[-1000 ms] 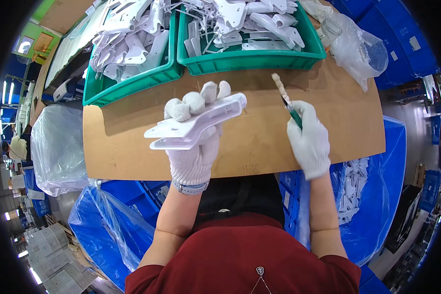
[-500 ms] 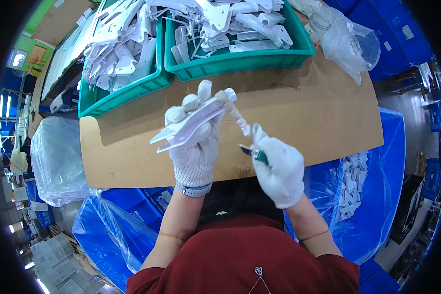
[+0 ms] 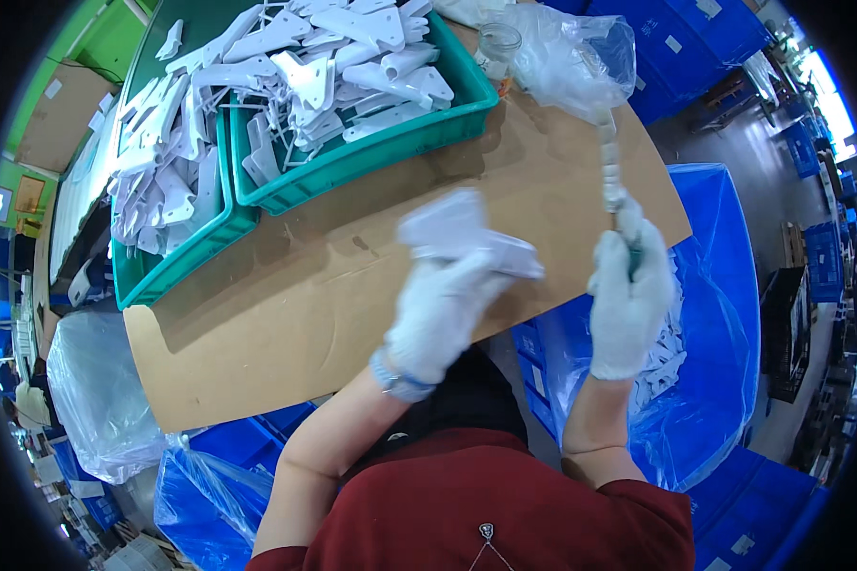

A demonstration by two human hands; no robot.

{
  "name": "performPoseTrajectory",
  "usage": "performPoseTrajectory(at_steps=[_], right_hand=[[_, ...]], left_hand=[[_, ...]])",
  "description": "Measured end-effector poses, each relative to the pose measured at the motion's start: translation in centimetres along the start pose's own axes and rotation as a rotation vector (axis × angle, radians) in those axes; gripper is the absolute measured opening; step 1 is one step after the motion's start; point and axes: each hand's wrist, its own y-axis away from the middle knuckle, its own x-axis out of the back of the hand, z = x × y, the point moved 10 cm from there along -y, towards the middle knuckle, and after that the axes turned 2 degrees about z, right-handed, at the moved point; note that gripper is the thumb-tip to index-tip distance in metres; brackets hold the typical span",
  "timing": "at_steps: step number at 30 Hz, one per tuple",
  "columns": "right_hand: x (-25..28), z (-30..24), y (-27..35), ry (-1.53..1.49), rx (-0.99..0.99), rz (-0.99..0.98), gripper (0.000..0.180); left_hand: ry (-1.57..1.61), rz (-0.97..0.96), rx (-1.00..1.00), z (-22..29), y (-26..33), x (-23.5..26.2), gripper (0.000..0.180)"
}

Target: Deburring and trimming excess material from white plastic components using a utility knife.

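Note:
My left hand, in a white knit glove, is closed on white plastic parts, blurred by motion, above the cardboard-covered table. Off to the right, my gloved right hand grips a pale, ringed stick that points away from me and looks wrapped in tape. A green-handled cutter is tucked in the same hand, mostly hidden by the fingers. Below and behind that hand, a blue bin lined with clear film holds more white parts.
Two green crates, a left one and a right one, are heaped with white parts. Beside them on the brown cardboard lie a clear jar and a plastic bag. A film-lined blue bin stands at lower left.
My right hand has swung right and the stick has left the parts, now pointing away from me. My left hand has moved right and turned with the parts. The view has shifted.

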Motion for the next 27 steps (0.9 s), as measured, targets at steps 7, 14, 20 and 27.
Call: performPoseTrajectory(at_steps=[7, 14, 20, 27], right_hand=[[2.7, -1.3, -0.8, 0.297, 0.117, 0.025, 0.036], [-1.6, 4.2, -2.2, 0.47, 0.196, -0.141, 0.034], [-4.3, 1.3, -2.2, 0.498, 0.335, -0.134, 0.038], [-4.7, 1.9, -1.5, 0.205, 0.224, -0.293, 0.042]], left_hand=[[-0.559, -0.321, 0.116, -5.4, -3.9, -7.1, 0.045], [-1.907, 0.053, -1.112, 15.2, -7.8, -8.4, 0.038], [-2.248, 0.254, -1.014, 18.8, -14.7, -5.6, 0.035], [-1.816, 0.185, -0.72, 20.4, -9.8, -6.5, 0.027]])
